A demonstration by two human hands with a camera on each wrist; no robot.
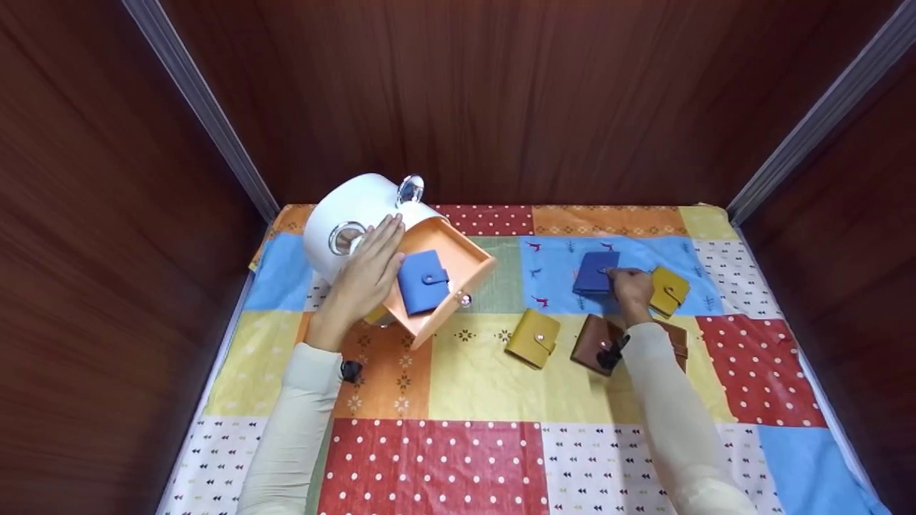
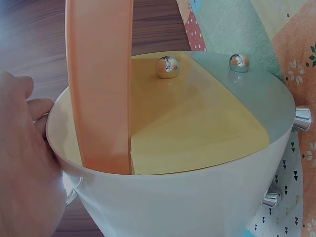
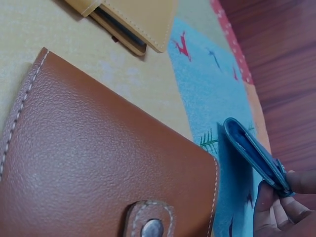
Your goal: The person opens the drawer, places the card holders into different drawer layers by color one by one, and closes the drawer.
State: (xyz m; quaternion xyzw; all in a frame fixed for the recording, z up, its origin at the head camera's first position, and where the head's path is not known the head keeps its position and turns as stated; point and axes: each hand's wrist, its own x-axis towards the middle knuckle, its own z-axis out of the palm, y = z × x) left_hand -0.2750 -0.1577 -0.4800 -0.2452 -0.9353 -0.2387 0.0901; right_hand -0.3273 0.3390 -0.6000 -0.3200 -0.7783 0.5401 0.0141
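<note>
My right hand [image 1: 632, 287] pinches a blue snap wallet [image 1: 596, 272] by its strap side, between thumb and fingers. In the right wrist view this wallet [image 3: 254, 155] is tilted, casting a shadow on the cloth. My left hand [image 1: 368, 275] lies with straight fingers along the white round drawer box [image 1: 358, 200], beside its pulled-out orange drawer [image 1: 458, 250]. Inside that drawer is another blue wallet [image 1: 424, 281], its strap snapped. The left wrist view shows the box's yellow drawer front [image 2: 197, 123] and grey-green drawer front [image 2: 247, 94], each with a round silver knob.
Around my right arm lie a yellow wallet [image 1: 533, 338], a brown wallet [image 1: 596, 343], another brown wallet [image 1: 675, 342] partly under the sleeve, and a second yellow wallet [image 1: 669, 292]. A patchwork cloth [image 1: 486, 386] covers the table. Dark wood panels [image 1: 501, 100] enclose the back and sides.
</note>
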